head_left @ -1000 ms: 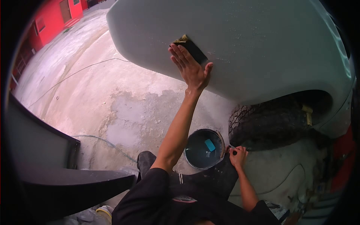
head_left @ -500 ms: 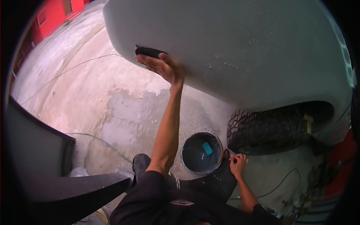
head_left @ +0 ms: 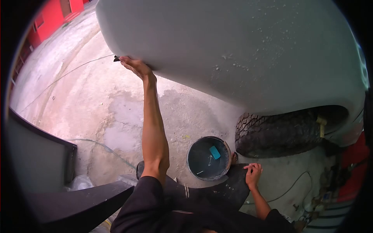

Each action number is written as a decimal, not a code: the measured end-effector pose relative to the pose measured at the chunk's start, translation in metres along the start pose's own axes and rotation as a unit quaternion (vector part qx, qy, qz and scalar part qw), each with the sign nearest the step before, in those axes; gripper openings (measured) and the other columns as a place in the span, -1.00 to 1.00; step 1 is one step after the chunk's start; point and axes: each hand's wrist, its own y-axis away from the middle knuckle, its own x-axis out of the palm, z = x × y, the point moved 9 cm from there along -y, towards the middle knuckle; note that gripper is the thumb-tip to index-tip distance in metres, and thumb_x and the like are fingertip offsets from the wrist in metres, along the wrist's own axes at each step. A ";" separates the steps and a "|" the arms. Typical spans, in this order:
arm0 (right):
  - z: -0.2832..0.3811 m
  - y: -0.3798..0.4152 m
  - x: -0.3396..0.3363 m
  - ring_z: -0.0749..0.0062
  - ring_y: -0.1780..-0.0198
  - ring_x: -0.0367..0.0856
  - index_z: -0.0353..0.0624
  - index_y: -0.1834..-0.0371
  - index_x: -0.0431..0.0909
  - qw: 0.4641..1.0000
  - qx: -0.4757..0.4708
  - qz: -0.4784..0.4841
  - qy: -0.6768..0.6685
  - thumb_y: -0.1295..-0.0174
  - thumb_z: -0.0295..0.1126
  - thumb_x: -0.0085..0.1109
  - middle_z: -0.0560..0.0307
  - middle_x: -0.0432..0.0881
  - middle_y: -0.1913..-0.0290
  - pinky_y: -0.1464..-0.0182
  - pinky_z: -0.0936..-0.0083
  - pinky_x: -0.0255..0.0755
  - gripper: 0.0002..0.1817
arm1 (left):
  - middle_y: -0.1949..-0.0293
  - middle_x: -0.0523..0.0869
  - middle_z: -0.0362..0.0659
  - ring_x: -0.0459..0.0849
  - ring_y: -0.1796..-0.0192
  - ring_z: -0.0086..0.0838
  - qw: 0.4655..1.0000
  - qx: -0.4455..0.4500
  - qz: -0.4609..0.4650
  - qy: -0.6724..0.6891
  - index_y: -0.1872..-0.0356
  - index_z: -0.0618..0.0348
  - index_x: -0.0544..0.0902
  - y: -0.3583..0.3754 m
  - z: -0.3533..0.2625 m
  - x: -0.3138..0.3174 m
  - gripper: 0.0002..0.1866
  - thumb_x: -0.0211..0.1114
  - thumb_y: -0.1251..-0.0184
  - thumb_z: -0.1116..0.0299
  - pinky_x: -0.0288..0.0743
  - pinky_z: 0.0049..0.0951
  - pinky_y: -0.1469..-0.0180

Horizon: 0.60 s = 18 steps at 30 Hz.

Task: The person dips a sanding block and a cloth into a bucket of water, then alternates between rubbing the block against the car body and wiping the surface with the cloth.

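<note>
Red walls stand beyond pale concrete at far left, where a dark pad pokes out past the fingertips of a person's left hand at the lower, rounded edge of grey bodywork. The left fingers are stretched along that edge, apparently pressing the pad to the surface; most of it is hidden, and whether they close around it cannot be told. The step in hand looks like a rubbing pass along the curve. Working that edge calls for light, even pressure, with the palm turned to match the rounding and the pad flush against it.

At centre, a round bucket sits on the ground near the person's knees, a blue block inside it. White droplets or flecks dot the panel above. Just to the right, the right hand rests at the knee, fingers loosely bent, nothing visible in them. A knobbly tyre fills the wheel arch beyond, with a yellowish strip beside it.
</note>
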 end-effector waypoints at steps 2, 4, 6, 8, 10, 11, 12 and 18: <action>0.008 0.001 -0.001 0.23 -0.08 0.54 0.00 0.48 0.79 0.999 0.013 -0.003 0.033 -0.60 -0.20 0.08 0.24 0.62 0.24 -0.27 0.16 0.28 -0.55 | -0.73 -0.43 0.18 -0.49 -0.77 0.05 0.999 0.043 -0.018 0.004 -0.71 0.20 -0.45 0.019 -0.006 0.010 0.16 -0.38 -0.52 -0.58 -0.43 0.18 -0.74; 0.026 -0.013 0.007 0.23 -0.08 0.54 0.01 0.48 0.79 0.999 0.012 0.017 0.024 -0.60 -0.19 0.08 0.24 0.62 0.24 -0.29 0.17 0.27 -0.55 | -0.74 -0.41 0.15 -0.48 -0.77 0.07 0.981 0.165 -0.051 -0.089 -0.72 0.09 -0.43 0.098 0.002 0.034 0.05 -0.26 -0.61 -0.44 -0.43 0.24 -0.73; 0.032 -0.021 0.017 0.24 -0.09 0.54 0.02 0.49 0.79 0.999 -0.002 0.034 0.009 -0.60 -0.18 0.08 0.26 0.62 0.23 -0.32 0.17 0.25 -0.55 | -0.74 -0.40 0.16 -0.46 -0.77 0.06 0.973 0.191 -0.029 -0.127 -0.72 0.11 -0.42 0.142 0.008 0.046 -0.03 -0.26 -0.67 -0.33 -0.41 0.27 -0.73; 0.025 -0.016 0.015 0.24 -0.10 0.54 0.02 0.49 0.79 1.000 -0.004 0.026 0.014 -0.60 -0.17 0.08 0.27 0.62 0.22 -0.32 0.16 0.25 -0.54 | -0.73 -0.33 0.18 -0.33 -0.77 0.05 0.981 0.161 -0.048 -0.096 -0.73 0.14 -0.37 0.124 0.007 0.037 -0.12 -0.30 -0.74 -0.23 -0.27 0.15 -0.75; 0.011 -0.009 0.011 0.22 -0.11 0.53 0.04 0.48 0.79 0.999 0.017 0.028 0.008 -0.58 -0.17 0.11 0.24 0.63 0.19 -0.32 0.15 0.24 -0.57 | -0.73 -0.19 0.22 -0.14 -0.77 0.04 0.991 0.102 -0.079 -0.029 -0.74 0.17 -0.31 0.044 -0.006 0.008 -0.19 -0.34 -0.79 -0.15 -0.11 0.02 -0.75; 0.006 -0.007 0.009 0.22 -0.12 0.53 0.04 0.48 0.79 0.999 0.022 0.026 0.017 -0.58 -0.16 0.11 0.25 0.63 0.19 -0.33 0.14 0.24 -0.57 | -0.70 0.00 0.22 0.17 -0.69 0.03 0.996 0.034 -0.082 -0.021 -0.74 0.22 -0.23 0.005 0.003 -0.010 -0.23 -0.35 -0.82 -0.10 0.13 -0.13 -0.69; 0.002 -0.003 0.004 0.21 -0.12 0.53 0.03 0.48 0.79 0.999 0.028 0.028 0.028 -0.58 -0.16 0.11 0.25 0.63 0.19 -0.34 0.14 0.24 -0.57 | -0.60 0.29 0.22 0.37 -0.59 -0.02 0.995 0.016 -0.059 0.085 -0.71 0.31 0.00 -0.012 -0.007 -0.019 -0.24 -0.23 -0.82 -0.10 0.23 -0.12 -0.64; 0.018 -0.001 0.013 0.21 -0.13 0.54 0.02 0.36 0.81 0.997 0.016 0.051 0.049 -0.48 -0.09 0.25 0.23 0.66 0.19 -0.34 0.09 0.25 -0.68 | -0.41 0.61 0.03 0.64 -0.40 -0.32 0.991 -0.055 -0.007 0.119 -0.42 0.33 0.51 0.001 -0.001 -0.087 -0.45 -0.14 -0.84 0.06 0.51 -0.10 -0.48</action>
